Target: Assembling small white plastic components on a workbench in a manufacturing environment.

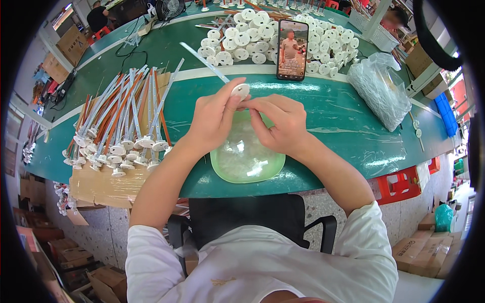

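Observation:
My left hand [214,117] is closed around a white round disc [241,91] fixed to the end of a long pale strip [204,62]. The strip slants up and away to the left. My right hand [281,121] pinches close against the disc's lower edge, thumb and forefinger pressed together; whatever lies between those fingertips is too small to make out. Below both hands stands a light green bowl [222,172], holding a clear or whitish mass of small things that I cannot tell apart.
Strips with white disc ends [118,126] lie piled on cardboard [108,184] at the left. Behind, many loose white discs [247,38] flank an upright phone [291,65]. A filled clear plastic bag [381,91] sits right. Red stools [399,186] stand beneath the table [333,131].

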Motion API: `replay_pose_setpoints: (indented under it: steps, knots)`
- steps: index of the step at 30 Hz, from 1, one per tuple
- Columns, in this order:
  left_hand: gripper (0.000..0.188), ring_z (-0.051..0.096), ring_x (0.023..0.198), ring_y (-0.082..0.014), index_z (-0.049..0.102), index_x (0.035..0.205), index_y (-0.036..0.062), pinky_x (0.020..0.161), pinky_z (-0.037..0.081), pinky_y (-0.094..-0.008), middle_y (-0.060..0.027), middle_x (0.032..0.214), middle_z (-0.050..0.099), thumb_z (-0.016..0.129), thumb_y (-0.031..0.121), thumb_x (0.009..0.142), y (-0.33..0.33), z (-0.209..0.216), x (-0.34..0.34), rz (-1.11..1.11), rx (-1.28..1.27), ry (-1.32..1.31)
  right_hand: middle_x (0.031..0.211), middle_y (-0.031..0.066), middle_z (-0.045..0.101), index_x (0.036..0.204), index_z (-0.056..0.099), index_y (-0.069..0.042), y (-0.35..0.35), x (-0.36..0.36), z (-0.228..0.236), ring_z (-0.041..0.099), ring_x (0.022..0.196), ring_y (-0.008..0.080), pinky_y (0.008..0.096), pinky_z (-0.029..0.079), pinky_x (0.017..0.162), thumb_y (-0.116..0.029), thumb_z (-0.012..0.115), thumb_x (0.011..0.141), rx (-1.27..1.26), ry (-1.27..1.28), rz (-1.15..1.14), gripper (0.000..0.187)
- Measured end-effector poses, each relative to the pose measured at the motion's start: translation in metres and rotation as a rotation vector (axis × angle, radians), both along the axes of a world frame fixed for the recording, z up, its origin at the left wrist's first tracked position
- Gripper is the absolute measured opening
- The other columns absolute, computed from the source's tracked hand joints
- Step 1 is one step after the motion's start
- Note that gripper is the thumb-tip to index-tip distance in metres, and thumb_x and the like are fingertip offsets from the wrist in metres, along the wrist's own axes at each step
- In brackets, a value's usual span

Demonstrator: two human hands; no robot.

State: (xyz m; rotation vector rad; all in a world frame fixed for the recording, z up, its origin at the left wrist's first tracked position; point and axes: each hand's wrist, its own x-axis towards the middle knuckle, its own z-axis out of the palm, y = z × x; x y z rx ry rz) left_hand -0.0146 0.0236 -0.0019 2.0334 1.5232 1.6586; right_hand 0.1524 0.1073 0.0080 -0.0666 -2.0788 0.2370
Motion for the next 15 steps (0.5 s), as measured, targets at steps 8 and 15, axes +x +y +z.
replay_pose_setpoints:
  steps: [8, 15]
  knots:
    - [0.022, 0.076, 0.083, -0.0281, 0.058, 0.124, 0.0004, 0.072, 0.060, -0.0337, -0.0157, 0.091, 0.073, 0.052, 0.007, 0.103, -0.0043, 0.0103, 0.0018, -0.024, -0.052, 0.030, 0.083, 0.0087, 0.074, 0.094, 0.072, -0.003, -0.0007, -0.0016, -0.0047, 0.070, 0.068, 0.0233, 0.0318, 0.055, 0.060, 0.006, 0.069, 0.075, -0.008, 0.046, -0.005, 0.021]
    - [0.022, 0.077, 0.082, -0.0260, 0.058, 0.123, 0.0008, 0.070, 0.060, -0.0326, -0.0156, 0.090, 0.074, 0.052, 0.006, 0.103, -0.0046, 0.0088, 0.0019, -0.033, -0.045, 0.047, 0.080, 0.0088, 0.073, 0.090, 0.073, -0.004, 0.0007, -0.0016, -0.0065, 0.070, 0.067, 0.0232, 0.0317, 0.055, 0.059, 0.005, 0.070, 0.075, -0.020, 0.037, -0.026, 0.018]
